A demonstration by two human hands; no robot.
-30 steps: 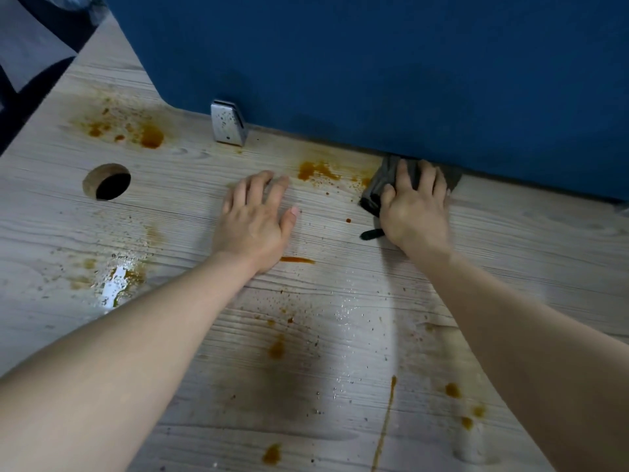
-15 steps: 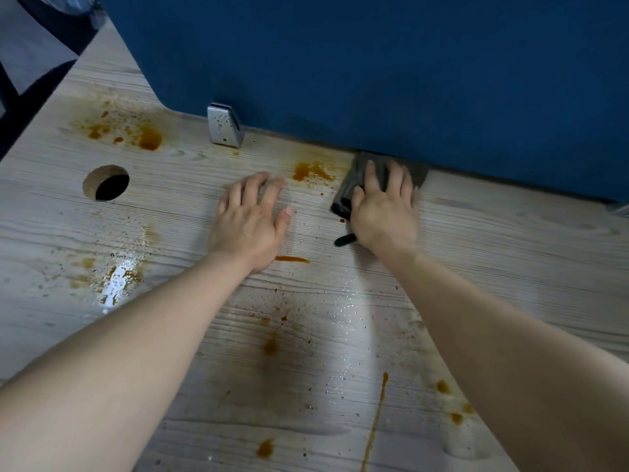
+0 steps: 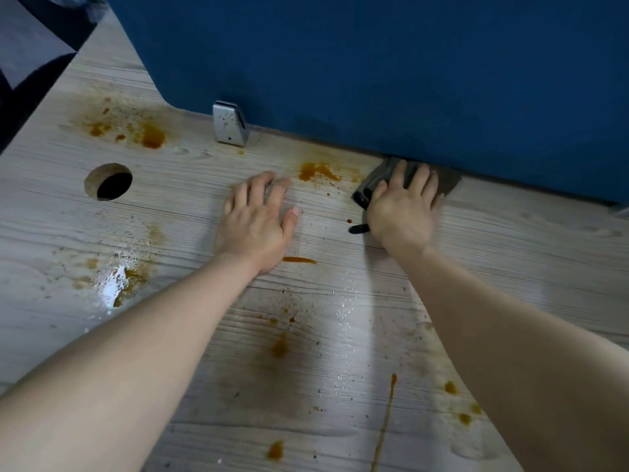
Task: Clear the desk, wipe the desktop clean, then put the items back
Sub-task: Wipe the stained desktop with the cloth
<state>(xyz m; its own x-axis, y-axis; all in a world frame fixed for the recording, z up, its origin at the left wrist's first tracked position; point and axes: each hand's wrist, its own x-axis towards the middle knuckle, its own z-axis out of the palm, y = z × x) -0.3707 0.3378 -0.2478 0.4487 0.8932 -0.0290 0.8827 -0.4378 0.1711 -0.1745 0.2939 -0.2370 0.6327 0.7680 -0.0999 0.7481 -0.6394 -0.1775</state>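
A: Head view: my right hand (image 3: 403, 212) presses flat, fingers straight, on the grey cloth (image 3: 446, 183) against the blue partition (image 3: 374, 63). My left hand (image 3: 255, 219) lies spread, empty, on the desktop (image 3: 510, 253).

B: Advice?

A: I'd press firmly and sweep towards the orange stain (image 3: 318, 172). No writing or labels visible.

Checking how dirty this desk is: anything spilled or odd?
Yes. Orange-brown stains spatter the desktop, with a wet puddle at left. The right hand presses a grey cloth by the blue panel.
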